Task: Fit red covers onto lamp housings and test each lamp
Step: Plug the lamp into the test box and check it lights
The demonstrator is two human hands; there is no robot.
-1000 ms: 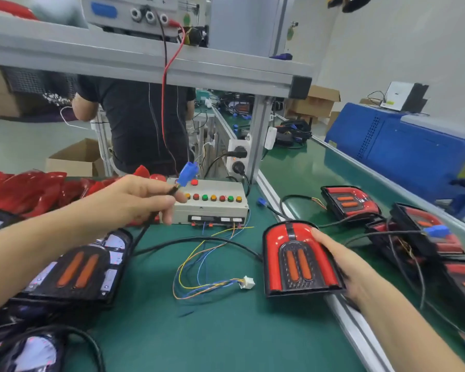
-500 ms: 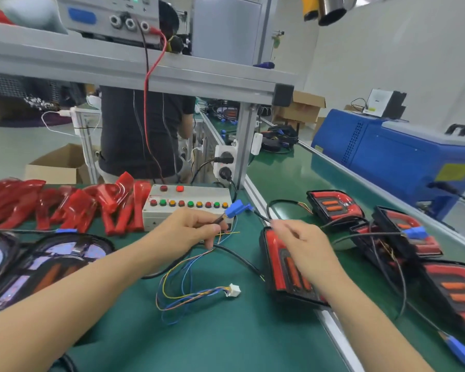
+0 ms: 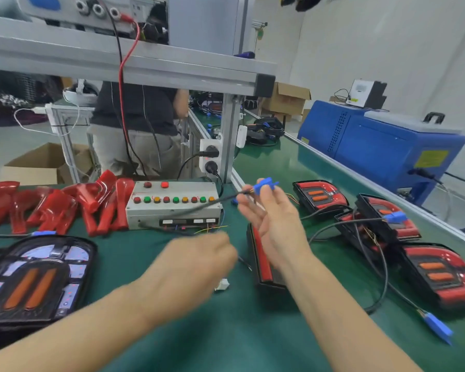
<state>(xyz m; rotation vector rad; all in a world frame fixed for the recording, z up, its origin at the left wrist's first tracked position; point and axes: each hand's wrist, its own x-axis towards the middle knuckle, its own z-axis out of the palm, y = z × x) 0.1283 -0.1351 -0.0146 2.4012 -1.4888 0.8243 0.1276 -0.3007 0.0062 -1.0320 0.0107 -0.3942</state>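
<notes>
The right hand pinches one blue connector above one covered lamp. Four finished lamps lie further right. The left hand is blurred; I cannot tell its grip.

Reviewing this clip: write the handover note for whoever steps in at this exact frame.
Right hand: grip on the blue connector, raised above the bench.
Left hand: blurred, over the loose coloured wires; its grip cannot be told.
Covered lamp lies under the right hand, in front of the test box.
Done: several covered lamps lie at right.
Left: uncovered housing at left; loose red covers behind it.
</notes>
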